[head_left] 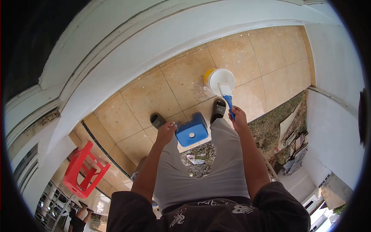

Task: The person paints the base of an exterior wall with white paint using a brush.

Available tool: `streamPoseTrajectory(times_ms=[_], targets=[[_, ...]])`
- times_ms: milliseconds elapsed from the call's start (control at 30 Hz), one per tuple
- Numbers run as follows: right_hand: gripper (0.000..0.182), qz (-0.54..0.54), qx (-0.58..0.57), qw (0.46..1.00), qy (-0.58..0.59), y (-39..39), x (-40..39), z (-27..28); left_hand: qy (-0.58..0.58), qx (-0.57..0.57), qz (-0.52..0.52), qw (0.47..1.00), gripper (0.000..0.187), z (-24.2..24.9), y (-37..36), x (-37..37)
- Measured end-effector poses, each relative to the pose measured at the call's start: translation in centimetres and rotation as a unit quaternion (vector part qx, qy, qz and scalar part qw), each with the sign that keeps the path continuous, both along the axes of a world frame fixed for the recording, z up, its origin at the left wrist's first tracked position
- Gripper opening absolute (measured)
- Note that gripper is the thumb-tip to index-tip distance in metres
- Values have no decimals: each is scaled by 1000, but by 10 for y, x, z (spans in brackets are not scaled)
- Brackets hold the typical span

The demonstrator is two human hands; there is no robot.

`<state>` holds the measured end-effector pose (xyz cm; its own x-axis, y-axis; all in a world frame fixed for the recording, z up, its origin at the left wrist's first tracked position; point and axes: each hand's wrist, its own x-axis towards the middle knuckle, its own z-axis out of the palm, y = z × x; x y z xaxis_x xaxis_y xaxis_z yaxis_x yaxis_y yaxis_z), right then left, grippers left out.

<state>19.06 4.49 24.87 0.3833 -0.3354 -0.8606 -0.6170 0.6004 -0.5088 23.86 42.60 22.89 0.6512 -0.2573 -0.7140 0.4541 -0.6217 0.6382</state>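
Note:
My right hand [238, 117] is closed around the blue handle of a paintbrush [228, 101]. The brush's white, paint-covered head overlaps the opening of a white bucket [227, 74], which has yellow on its outer side and stands on the tiles. My left hand [166, 131] is near my left knee with its fingers curled and white smears at the fingertips; I cannot tell what is between them. Just to its right is a blue plastic piece [192, 130] with a round white spot, between my legs.
Paint-spotted beige tiles [185, 83] run along a white wall [127, 50]. A red plastic stool [85, 170] lies at the left. Dry ground with debris [284, 135] is at the right, beyond the tile edge. Another person [78, 220] shows at the lower left.

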Motion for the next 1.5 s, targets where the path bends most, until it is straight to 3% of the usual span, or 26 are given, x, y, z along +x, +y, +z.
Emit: streamPoseTrajectory(times_ms=[100,200,300,400,500,600,800,933,1000,1033,1133,1233,1300,1367,1500], targets=[[22,84,-71,994,-2,-28,6,-28,56,5,-136,989,46,-105,-56,-36],[24,135,-99,986,-19,-45,3,-50,38,23,-220,975,69,-199,-70,-71],[26,142,-102,985,-11,-59,6,-66,14,88,-353,931,99,-228,-74,-87],[28,129,-89,988,-9,-66,1,-80,48,85,-450,887,113,-274,-60,-122],[28,123,-82,989,8,-73,4,-83,125,109,-443,881,105,-280,-73,-120],[27,169,-100,980,13,-90,12,-87,97,105,-467,873,100,-283,-73,-137],[22,284,-127,948,61,-116,39,-74,153,86,-533,828,99,-287,-86,-133],[21,345,-206,912,87,-129,44,-69,174,42,-633,754,98,-331,-85,-140],[22,399,-308,858,93,-127,47,-64,217,30,-711,669,98,-350,-96,-133],[21,424,-350,831,84,-127,49,-63,215,8,-776,593,96,-344,-110,-117],[18,486,-465,738,51,-119,56,-62,270,23,-822,501,94,-323,-174,-62],[15,562,-519,643,40,-99,75,-59,228,86,-830,501,90,-276,-230,3],[15,639,-485,584,125,-70,103,-40,160,137,-829,519,97,-235,-250,39],[14,637,-505,576,86,-62,116,-42,65,146,-812,562,89,-201,-245,68],[16,654,-552,509,90,-36,134,-48,-67,118,-692,709,84,-131,-177,93]])
